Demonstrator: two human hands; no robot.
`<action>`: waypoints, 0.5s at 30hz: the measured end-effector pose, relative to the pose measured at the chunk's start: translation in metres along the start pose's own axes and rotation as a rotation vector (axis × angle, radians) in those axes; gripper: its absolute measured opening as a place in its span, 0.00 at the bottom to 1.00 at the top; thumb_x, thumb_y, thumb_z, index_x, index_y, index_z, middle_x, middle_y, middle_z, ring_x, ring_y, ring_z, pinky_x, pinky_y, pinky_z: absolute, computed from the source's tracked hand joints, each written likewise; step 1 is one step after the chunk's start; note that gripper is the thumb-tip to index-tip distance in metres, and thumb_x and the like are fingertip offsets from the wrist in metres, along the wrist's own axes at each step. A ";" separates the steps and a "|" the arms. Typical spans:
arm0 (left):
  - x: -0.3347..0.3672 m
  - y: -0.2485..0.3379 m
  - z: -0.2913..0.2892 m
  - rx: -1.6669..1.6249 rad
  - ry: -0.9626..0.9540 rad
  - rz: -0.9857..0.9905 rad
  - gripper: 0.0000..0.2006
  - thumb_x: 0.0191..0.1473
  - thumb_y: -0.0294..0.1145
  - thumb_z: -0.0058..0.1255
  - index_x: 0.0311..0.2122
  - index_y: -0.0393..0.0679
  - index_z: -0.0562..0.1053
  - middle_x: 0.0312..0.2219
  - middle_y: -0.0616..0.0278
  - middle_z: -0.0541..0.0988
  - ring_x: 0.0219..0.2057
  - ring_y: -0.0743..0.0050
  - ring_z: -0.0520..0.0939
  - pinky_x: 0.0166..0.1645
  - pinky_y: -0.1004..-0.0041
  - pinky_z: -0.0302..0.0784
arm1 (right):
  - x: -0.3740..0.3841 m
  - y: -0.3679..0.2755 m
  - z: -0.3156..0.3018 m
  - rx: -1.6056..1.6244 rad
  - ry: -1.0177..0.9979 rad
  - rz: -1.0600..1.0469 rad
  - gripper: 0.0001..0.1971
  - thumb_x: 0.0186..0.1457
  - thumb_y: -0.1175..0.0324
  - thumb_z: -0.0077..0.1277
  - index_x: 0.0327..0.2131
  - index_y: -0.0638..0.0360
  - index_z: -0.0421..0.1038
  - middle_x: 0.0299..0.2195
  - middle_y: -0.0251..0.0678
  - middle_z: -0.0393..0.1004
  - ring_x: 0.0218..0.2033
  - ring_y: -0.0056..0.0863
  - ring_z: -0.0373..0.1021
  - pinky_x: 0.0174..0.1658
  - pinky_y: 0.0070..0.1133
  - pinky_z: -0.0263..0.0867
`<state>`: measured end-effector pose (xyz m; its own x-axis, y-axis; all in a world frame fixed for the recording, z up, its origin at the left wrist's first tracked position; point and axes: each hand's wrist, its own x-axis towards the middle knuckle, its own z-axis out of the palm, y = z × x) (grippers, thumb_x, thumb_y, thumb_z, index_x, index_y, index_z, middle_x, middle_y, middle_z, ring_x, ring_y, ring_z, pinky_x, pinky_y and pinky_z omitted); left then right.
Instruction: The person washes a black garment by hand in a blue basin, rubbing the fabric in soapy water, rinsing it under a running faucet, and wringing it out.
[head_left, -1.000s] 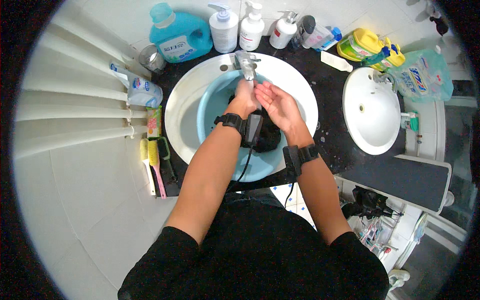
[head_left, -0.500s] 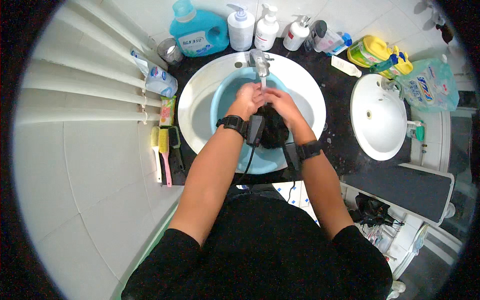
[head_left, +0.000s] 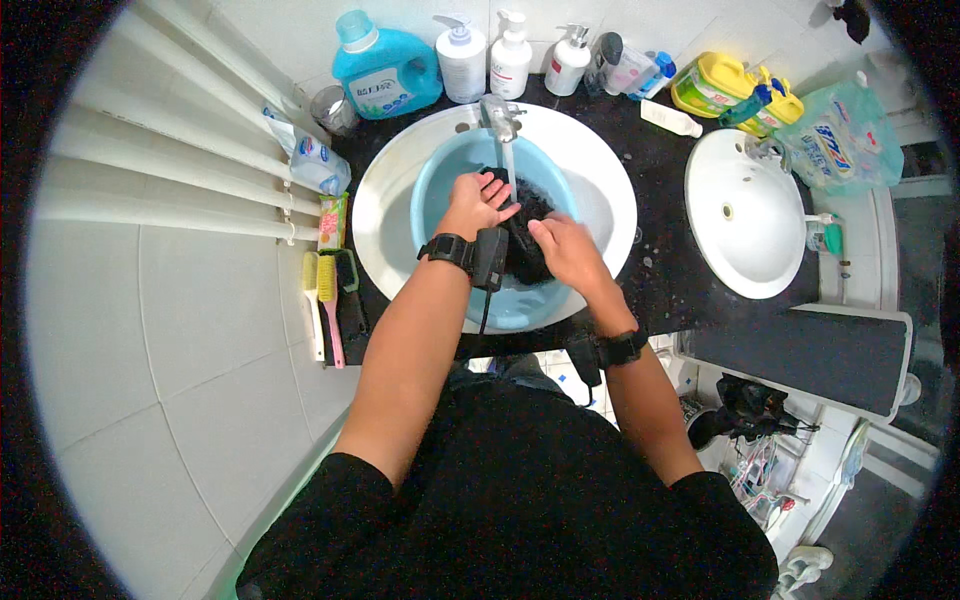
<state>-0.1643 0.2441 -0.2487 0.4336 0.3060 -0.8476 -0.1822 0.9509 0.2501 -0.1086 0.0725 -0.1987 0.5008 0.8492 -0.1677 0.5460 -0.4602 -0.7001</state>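
Note:
A light blue basin (head_left: 424, 190) sits in the large oval white sink (head_left: 610, 200). Water runs from the chrome faucet (head_left: 497, 112) onto a dark, wet black cloth-like item (head_left: 527, 262) bunched in the basin; its exact kind cannot be made out. My left hand (head_left: 479, 204) lies at the item's left side beside the stream, palm turned up and fingers apart. At the item's right edge, my right hand (head_left: 570, 248) is closed, thumb on top, with the black material pinched in it; its fingertips are partly hidden.
Behind the sink stand a blue detergent bottle (head_left: 388, 75) and several pump bottles (head_left: 510, 62). Brushes (head_left: 328, 300) lie at the left. To the right are a smaller white sink (head_left: 720, 255), yellow jugs (head_left: 715, 90) and a bagged refill pack (head_left: 840, 140).
My hands have moved apart: the left has opened palm up, and the right has shifted down and right along the black item. More of the item shows between them.

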 end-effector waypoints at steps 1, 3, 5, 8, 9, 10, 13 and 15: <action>-0.001 0.000 0.002 0.003 -0.013 0.013 0.14 0.51 0.27 0.32 0.44 0.41 0.63 0.45 0.54 0.65 0.50 0.58 0.67 0.56 0.39 0.52 | -0.008 -0.008 -0.001 0.218 -0.087 0.105 0.23 0.59 0.52 0.36 0.28 0.63 0.72 0.30 0.40 0.74 0.33 0.32 0.69 0.41 0.27 0.62; -0.006 -0.002 0.012 0.045 0.011 0.028 0.13 0.51 0.27 0.32 0.43 0.41 0.63 0.45 0.54 0.66 0.49 0.58 0.67 0.57 0.39 0.51 | -0.020 -0.013 0.007 0.355 -0.099 0.095 0.27 0.59 0.49 0.34 0.27 0.65 0.72 0.28 0.42 0.74 0.32 0.37 0.70 0.39 0.28 0.63; -0.007 -0.005 0.021 0.106 0.067 0.054 0.12 0.51 0.29 0.32 0.40 0.42 0.66 0.42 0.56 0.69 0.47 0.60 0.69 0.57 0.38 0.48 | -0.028 -0.024 0.011 0.662 -0.134 0.206 0.32 0.56 0.42 0.35 0.27 0.67 0.73 0.24 0.39 0.74 0.28 0.31 0.70 0.34 0.25 0.62; -0.005 -0.017 0.034 0.253 0.105 0.164 0.11 0.52 0.31 0.33 0.39 0.44 0.68 0.37 0.59 0.71 0.46 0.62 0.70 0.57 0.37 0.45 | -0.034 -0.030 0.016 0.809 -0.162 0.302 0.31 0.54 0.41 0.39 0.27 0.65 0.73 0.23 0.35 0.73 0.27 0.23 0.67 0.33 0.21 0.61; 0.007 -0.017 0.027 0.241 0.131 0.225 0.11 0.53 0.34 0.34 0.38 0.46 0.69 0.32 0.62 0.73 0.43 0.65 0.72 0.57 0.37 0.43 | -0.037 -0.046 0.017 0.883 -0.159 0.338 0.28 0.52 0.43 0.43 0.26 0.63 0.73 0.22 0.32 0.71 0.24 0.19 0.65 0.30 0.18 0.60; 0.010 -0.020 0.028 0.247 0.127 0.220 0.11 0.53 0.34 0.34 0.38 0.46 0.69 0.32 0.62 0.73 0.43 0.65 0.72 0.57 0.37 0.43 | -0.041 -0.056 0.010 0.885 -0.151 0.343 0.28 0.52 0.43 0.43 0.26 0.63 0.73 0.22 0.32 0.71 0.24 0.19 0.65 0.30 0.18 0.60; 0.020 -0.020 0.025 0.225 0.147 0.226 0.11 0.52 0.34 0.36 0.38 0.45 0.69 0.29 0.62 0.73 0.36 0.65 0.74 0.57 0.36 0.41 | -0.050 -0.072 0.007 0.918 -0.154 0.437 0.22 0.51 0.49 0.48 0.27 0.63 0.72 0.23 0.30 0.72 0.25 0.18 0.65 0.31 0.17 0.59; 0.023 -0.019 0.023 0.227 0.168 0.307 0.10 0.51 0.32 0.39 0.37 0.44 0.70 0.28 0.61 0.73 0.31 0.64 0.74 0.55 0.45 0.55 | -0.051 -0.068 0.017 0.908 -0.120 0.438 0.23 0.50 0.48 0.48 0.25 0.63 0.72 0.21 0.31 0.71 0.22 0.19 0.64 0.28 0.17 0.58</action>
<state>-0.1308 0.2337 -0.2625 0.2355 0.5828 -0.7777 -0.0735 0.8086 0.5837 -0.1827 0.0653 -0.1542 0.4359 0.6968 -0.5697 -0.4114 -0.4087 -0.8147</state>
